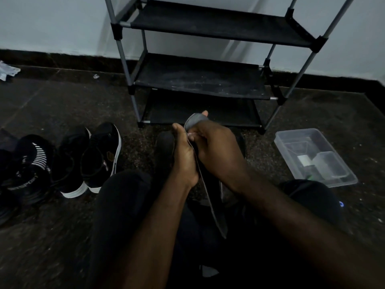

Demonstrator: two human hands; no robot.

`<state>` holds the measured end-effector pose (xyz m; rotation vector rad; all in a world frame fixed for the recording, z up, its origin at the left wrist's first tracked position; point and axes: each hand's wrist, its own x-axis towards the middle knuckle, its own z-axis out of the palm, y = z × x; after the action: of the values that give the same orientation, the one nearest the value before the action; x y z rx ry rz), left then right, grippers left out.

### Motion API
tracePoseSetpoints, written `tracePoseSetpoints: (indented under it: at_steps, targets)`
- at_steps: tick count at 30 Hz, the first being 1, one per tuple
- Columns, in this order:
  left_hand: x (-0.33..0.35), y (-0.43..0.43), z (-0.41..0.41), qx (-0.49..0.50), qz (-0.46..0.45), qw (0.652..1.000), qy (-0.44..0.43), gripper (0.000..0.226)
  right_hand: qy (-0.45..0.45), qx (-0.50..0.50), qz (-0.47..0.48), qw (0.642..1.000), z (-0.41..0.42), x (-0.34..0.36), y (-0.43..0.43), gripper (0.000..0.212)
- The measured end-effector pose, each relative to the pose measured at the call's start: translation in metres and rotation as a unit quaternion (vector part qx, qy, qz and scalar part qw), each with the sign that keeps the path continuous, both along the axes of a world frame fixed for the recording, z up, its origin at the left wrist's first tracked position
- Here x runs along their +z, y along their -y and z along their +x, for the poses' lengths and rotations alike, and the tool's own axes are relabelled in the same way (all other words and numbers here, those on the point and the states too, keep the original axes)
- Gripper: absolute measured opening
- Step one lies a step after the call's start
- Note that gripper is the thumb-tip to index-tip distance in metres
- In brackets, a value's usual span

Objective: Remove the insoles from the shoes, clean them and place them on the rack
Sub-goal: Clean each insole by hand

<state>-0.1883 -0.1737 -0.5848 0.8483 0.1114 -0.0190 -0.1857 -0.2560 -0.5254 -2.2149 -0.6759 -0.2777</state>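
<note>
A long dark insole point(214, 205) stands on edge between my two hands, above my lap, its grey tip point(194, 120) curling up at the top. My left hand point(184, 155) lies flat against its left face, thumb up. My right hand point(214, 147) grips its upper part, fingers curled round the tip. A dark shoe point(164, 147) shows just behind my left hand. The black three-shelf rack point(200, 80) stands right ahead against the wall, its shelves bare.
Black shoes with white soles point(89, 159) and a striped black shoe point(31, 163) stand on the dark floor at left. A clear plastic box point(314, 157) with small items sits at right. My dark-clad knees frame the lap.
</note>
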Motion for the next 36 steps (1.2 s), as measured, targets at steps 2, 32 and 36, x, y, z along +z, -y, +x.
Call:
tracePoseSetpoints:
  at_steps: [2,32,36]
  targets:
    - [0.001,0.004,-0.001,0.02,0.002,1.0,-0.008,0.07,0.015,-0.02,-0.011,1.0,0.007,0.003,-0.006,0.011]
    - [0.006,0.003,-0.004,0.024,-0.054,0.997,-0.045,0.062,0.025,-0.049,-0.059,0.997,0.011,0.003,-0.009,0.016]
    - [0.006,-0.008,-0.004,0.021,-0.052,0.998,-0.026,0.057,-0.007,0.031,-0.055,0.998,-0.007,-0.005,-0.01,0.018]
